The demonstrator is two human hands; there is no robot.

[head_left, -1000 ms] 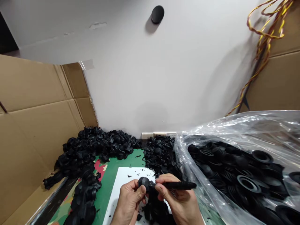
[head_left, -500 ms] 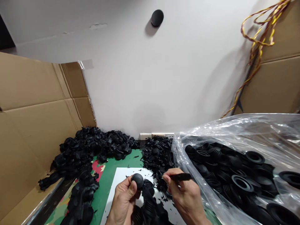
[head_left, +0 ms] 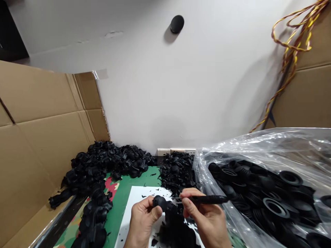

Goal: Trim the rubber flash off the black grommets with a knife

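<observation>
My left hand pinches a black rubber part with a rounded, domed end between thumb and fingers. To its right, my right hand grips a slim black-handled tool. Thin metal shows at the tool's left end, close to the rubber part; I cannot tell whether they touch, nor the tool's exact kind. Below and between the hands lie more black rubber parts, some ribbed, on a white sheet dotted with small black scraps.
Black rubber parts are heaped at the left beside a cardboard wall. A heap of black scraps lies before a power strip. On the right, a clear plastic bag holds ribbed black boots. The table surface is green.
My right hand has turned the tool so its metal end points left at the rubber part. My left hand has shifted slightly right, and the domed part has turned. The view has shifted a little.
</observation>
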